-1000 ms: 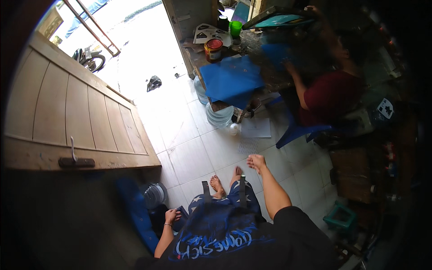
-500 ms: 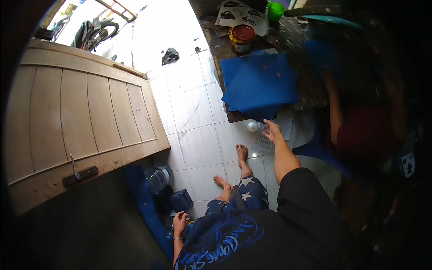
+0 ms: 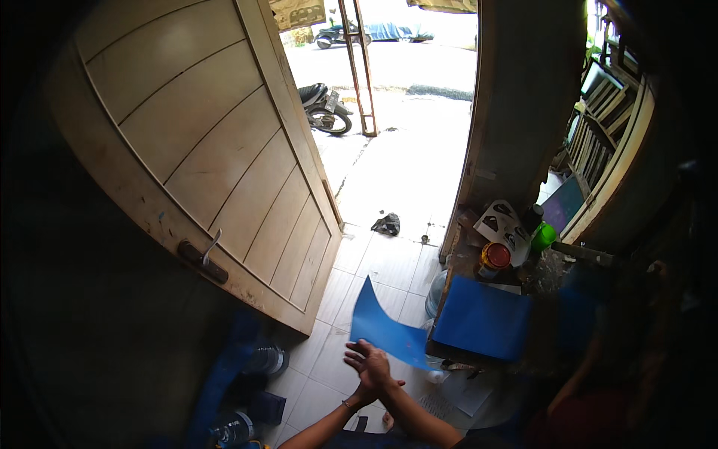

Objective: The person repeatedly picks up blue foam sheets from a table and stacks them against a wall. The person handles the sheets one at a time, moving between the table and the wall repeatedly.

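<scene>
Over the tiled floor, a thin blue sheet [image 3: 385, 329] hangs curved in the air, left of the table. Its lower edge passes behind the fingers of my right hand [image 3: 372, 368], which seem to grip it; the exact contact is hidden. My left hand [image 3: 366, 393], with a bracelet at its wrist, crosses beneath my right wrist. Most of its fingers are covered, with only tips showing on the right. More blue sheet material [image 3: 482, 318] lies on the dark table [image 3: 467, 266] to the right.
A wooden door [image 3: 224, 165] stands ajar at left. A red-lidded tub [image 3: 494, 257], a green cup [image 3: 544, 237] and a printed sheet [image 3: 505, 224] sit on the table. Another person's arm [image 3: 580, 378] is at right. Water bottles [image 3: 265, 361] stand below the door; a black bag [image 3: 387, 224] lies by the doorway.
One blue sheet has come off the table and moved left over the floor. Both my hands have come together, wrists crossed. The view has tilted up toward the doorway.
</scene>
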A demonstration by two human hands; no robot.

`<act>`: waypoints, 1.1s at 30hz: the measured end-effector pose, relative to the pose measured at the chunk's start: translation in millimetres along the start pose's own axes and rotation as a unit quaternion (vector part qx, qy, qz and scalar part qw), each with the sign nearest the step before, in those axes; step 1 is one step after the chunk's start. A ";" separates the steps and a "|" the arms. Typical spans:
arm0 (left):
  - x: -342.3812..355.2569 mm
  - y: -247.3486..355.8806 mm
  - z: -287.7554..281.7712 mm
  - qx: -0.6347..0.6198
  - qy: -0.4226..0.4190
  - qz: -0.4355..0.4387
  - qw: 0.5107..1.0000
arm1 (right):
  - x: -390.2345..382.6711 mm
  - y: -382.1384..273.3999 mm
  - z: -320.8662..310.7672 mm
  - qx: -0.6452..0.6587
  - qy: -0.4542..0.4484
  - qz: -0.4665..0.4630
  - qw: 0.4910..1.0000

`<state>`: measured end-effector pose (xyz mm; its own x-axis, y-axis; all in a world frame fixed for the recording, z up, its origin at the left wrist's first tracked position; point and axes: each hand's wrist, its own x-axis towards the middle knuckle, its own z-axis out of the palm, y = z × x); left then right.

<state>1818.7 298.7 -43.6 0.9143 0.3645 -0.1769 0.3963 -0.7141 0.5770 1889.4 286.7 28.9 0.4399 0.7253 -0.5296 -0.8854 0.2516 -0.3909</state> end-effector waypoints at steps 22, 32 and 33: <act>-510.7 -149.1 -206.2 -0.636 0.442 -0.155 0.613 | -42.3 303.3 84.2 -0.410 -0.465 0.360 0.697; -705.3 -172.0 -44.6 -0.591 0.755 -0.220 0.181 | -185.2 443.0 173.9 -0.520 -0.708 0.079 0.472; -711.7 -169.3 -25.2 -0.572 0.779 -0.215 0.140 | -191.9 455.7 180.5 -0.527 -0.728 0.053 0.434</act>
<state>1098.8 175.3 4.7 -0.6548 0.5510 -0.5174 -0.7011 -0.1870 0.6881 1374.4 377.9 88.3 -0.8371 0.5259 0.1505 0.0102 0.2902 -0.9569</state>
